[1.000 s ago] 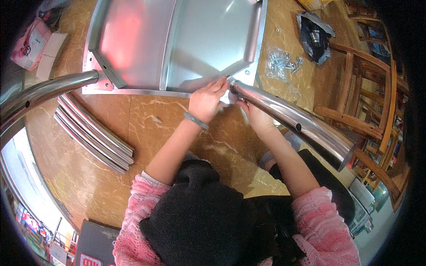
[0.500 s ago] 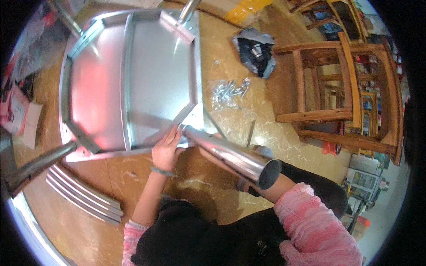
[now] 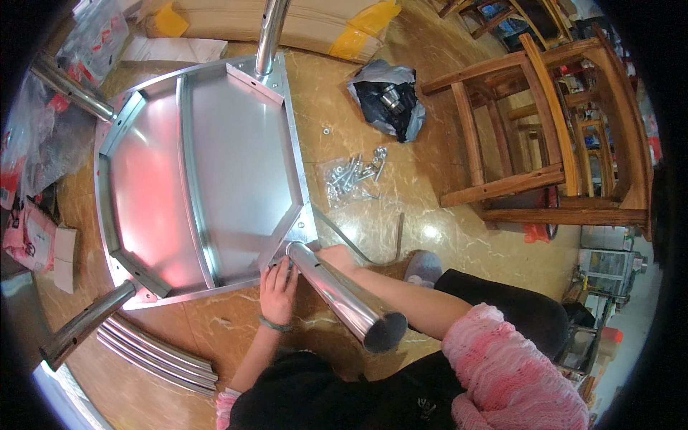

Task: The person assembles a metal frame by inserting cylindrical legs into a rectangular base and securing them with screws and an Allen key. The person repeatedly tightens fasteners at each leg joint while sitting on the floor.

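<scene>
An upside-down metal table top [image 3: 244, 136] lies before me, with tubular steel legs standing up from its corner brackets. The near right leg [image 3: 344, 294] leans toward me, its wide capped end closest. My left hand [image 3: 278, 292] rests at the foot of this leg, fingers stretched up against the corner bracket [image 3: 281, 240] and the table's rim. My right hand [image 3: 335, 258] reaches to the same corner from the other side of the leg. The leg and the hand's own angle hide its fingers, so any hold is unseen.
Bolts and nuts [image 3: 355, 175] lie on a clear bag right of the table, near a dark plastic bag [image 3: 390, 100] holding metal fittings. Several curved steel tubes [image 3: 154, 351] lie at lower left. A wooden stool frame [image 3: 502, 186] stands right, cardboard [image 3: 301, 29] behind.
The view has shifted, so the table sits lower in it. The near right leg's capped end has swung left. My right hand now shows beside the corner, where the leg covered it before.
</scene>
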`<state>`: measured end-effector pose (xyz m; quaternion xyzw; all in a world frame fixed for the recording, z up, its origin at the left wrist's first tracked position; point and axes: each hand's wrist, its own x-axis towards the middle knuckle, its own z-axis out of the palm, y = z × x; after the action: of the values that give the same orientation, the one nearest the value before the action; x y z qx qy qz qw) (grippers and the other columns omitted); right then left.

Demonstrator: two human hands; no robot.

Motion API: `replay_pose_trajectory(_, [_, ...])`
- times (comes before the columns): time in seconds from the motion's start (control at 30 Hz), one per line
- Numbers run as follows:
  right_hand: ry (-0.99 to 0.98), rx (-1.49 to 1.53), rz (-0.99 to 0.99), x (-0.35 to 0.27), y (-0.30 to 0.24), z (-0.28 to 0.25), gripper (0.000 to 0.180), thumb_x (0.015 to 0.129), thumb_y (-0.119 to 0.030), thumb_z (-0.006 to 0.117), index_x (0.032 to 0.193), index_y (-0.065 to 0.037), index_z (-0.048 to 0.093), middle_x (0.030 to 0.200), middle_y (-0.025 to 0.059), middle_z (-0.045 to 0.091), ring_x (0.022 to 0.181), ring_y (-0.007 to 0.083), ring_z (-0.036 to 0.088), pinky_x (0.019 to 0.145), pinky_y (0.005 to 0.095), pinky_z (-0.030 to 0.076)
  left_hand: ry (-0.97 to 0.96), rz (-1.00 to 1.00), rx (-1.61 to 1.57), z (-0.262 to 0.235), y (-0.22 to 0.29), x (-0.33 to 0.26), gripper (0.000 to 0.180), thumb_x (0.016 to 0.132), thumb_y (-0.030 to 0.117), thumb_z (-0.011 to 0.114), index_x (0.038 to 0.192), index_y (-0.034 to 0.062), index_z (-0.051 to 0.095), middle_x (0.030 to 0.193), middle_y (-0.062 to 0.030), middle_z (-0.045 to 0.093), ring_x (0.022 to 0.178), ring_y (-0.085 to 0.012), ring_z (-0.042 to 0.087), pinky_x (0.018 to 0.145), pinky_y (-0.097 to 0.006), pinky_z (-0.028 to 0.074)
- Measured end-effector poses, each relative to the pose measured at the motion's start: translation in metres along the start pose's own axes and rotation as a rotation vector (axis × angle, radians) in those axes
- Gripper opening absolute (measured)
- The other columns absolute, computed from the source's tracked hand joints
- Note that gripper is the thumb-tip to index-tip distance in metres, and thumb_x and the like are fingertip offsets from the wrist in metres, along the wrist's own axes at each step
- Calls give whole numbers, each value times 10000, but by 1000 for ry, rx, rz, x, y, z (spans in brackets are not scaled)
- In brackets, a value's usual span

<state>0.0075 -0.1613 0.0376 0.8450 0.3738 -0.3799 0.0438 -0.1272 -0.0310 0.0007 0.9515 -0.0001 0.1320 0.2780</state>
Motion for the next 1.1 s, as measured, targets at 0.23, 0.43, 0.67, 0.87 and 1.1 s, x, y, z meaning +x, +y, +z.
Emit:
replay_pose_trajectory(0.23, [708,318,290,14,124,-55,142,792,-118,555,904,-45,602,831,172,601,779,336,594,685,409,481,0,-55,45,7,-4,-8,395,760,100,481,1139,142,585,1275,-92,464,1135,-244,453,978,-459,322])
replay_pose_trajectory(0.43, [662,84,166,52,187,-55,138,741,-93,606,869,-42,606,863,173,575,816,355,576,709,429,472,96,-66,-25,12,-11,-9,408,742,89,496,1119,201,606,1160,-75,503,1077,-247,459,946,-455,331])
replay_pose_trajectory(0.67, [698,2,168,53,180,-68,185,651,-87,664,813,-31,595,748,155,594,659,307,597,597,381,490,67,-82,192,11,-3,-14,431,713,148,510,1132,206,598,1000,12,512,914,-139,471,841,-361,321])
replay_pose_trajectory(0.87, [573,464,328,-21,118,-33,234,634,-145,675,819,-20,605,652,105,610,588,211,599,563,326,490,150,-98,146,9,-2,-15,448,704,146,514,1143,197,588,961,27,514,869,-127,477,816,-337,323])
replay_pose_trajectory(1.1, [192,791,83,-64,-50,29,128,775,-53,585,891,-36,636,803,81,564,718,127,540,586,249,436,109,-280,103,11,-4,-32,489,715,134,526,1203,165,546,748,-1,456,719,-160,469,693,-340,341])
